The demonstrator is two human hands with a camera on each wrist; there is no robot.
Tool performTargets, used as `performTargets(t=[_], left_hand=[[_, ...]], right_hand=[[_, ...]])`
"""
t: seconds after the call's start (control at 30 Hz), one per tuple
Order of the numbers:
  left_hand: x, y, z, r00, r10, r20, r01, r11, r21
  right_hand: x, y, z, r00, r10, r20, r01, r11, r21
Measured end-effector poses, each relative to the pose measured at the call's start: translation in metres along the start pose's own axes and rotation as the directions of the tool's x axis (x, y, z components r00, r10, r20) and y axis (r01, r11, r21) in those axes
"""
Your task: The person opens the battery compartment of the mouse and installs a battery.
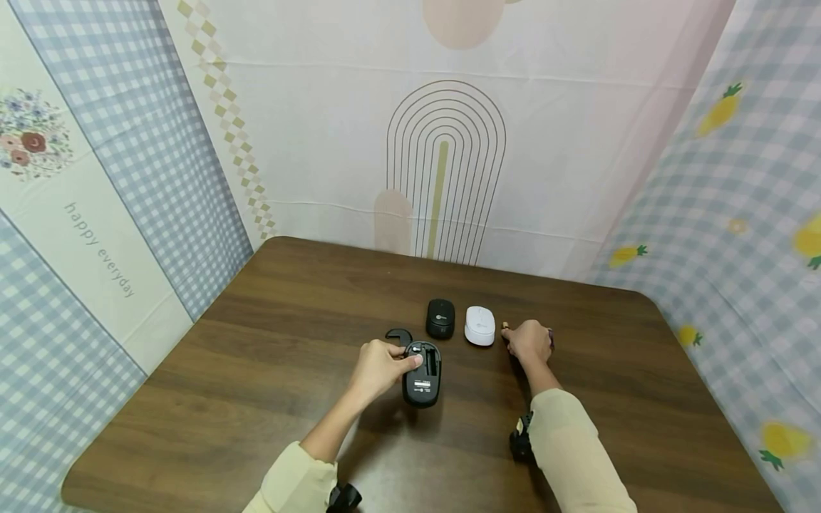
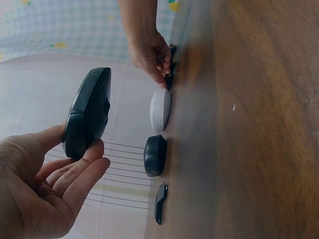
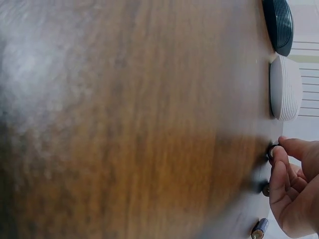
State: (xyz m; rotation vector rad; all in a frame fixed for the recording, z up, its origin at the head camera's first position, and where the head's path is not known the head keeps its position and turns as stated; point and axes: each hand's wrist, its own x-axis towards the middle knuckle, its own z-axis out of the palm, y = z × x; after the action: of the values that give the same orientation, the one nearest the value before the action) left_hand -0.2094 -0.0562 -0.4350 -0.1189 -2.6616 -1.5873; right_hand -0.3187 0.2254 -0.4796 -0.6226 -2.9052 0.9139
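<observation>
My left hand (image 1: 378,367) grips a black computer mouse (image 1: 421,393) above the table, thumb on its underside, which faces up toward the head view. An open battery compartment (image 1: 432,362) shows in that underside. Behind it on the table lies a thin black battery cover (image 1: 399,333). Farther right, my right hand (image 1: 529,342) is low at the tabletop and pinches a small battery (image 3: 271,152) between thumb and fingertips. Two more batteries are beside that hand in the right wrist view, one under the fingers (image 3: 266,189) and one standing nearer the edge (image 3: 259,228).
A black mouse (image 1: 440,318) and a white mouse (image 1: 479,326) sit side by side on the brown wooden table (image 1: 288,356), between the two hands. Patterned cloth (image 1: 321,128) hangs behind the table and along both sides.
</observation>
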Motion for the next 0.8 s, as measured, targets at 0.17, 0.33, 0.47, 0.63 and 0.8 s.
performTargets(t=[0.17,0.33,0.47,0.63,0.8], left_hand=[[0.000,0.001,0.002,1.000,0.004,0.003,-0.004,1.000,0.003],[0.001,0.000,0.003,1.000,0.014,0.007,-0.014,1.000,0.019],[0.001,0.001,0.003,1.000,0.011,0.009,-0.011,1.000,0.020],[0.001,0.003,0.003,1.000,0.006,0.012,-0.007,1.000,0.015],[0.001,0.005,0.003,1.000,0.010,0.015,-0.010,1.000,0.013]], right_hand=[[0.000,0.002,0.000,1.000,0.008,-0.004,-0.008,1.000,0.005],[-0.002,0.006,0.000,0.999,0.009,-0.032,-0.007,0.999,0.054],[-0.004,0.009,-0.002,0.998,0.015,-0.059,-0.008,0.992,0.122],[-0.007,0.009,-0.007,0.999,-0.006,-0.054,0.015,0.984,0.175],[-0.013,0.008,-0.013,0.998,-0.052,-0.047,0.060,0.977,0.204]])
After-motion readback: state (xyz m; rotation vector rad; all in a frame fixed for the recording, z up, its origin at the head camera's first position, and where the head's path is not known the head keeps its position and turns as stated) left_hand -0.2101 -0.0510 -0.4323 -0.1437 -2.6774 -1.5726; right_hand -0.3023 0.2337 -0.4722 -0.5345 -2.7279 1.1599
